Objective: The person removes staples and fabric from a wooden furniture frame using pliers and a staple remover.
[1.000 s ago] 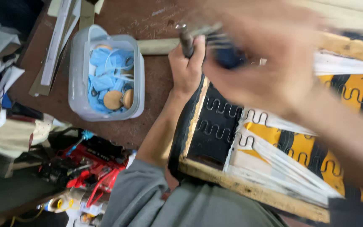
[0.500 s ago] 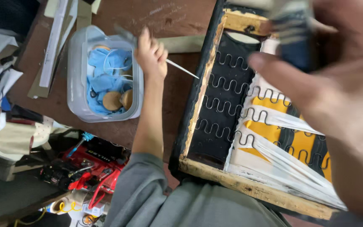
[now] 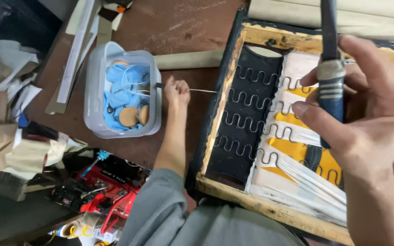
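left hand (image 3: pixel 177 91): needle (image 3: pixel 197 90) (by tub (image 3: pixel 94 105)) | right hand (image 3: pixel 370 114): tool handle (image 3: pixel 331 86)

From my remote seat the view is evenly lit by soft, diffuse light, with no hard shadows on the brown surface (image 3: pixel 160 27). The far left edge falls off into dimness, and the lower left corner is murky too. My right hand (image 3: pixel 365 123) sits close to the lens and looks slightly soft and oversized, while my left hand (image 3: pixel 176 91) is sharp. The clear plastic tub (image 3: pixel 92 114) shows mild pale glare along its rim. I see little motion blur.
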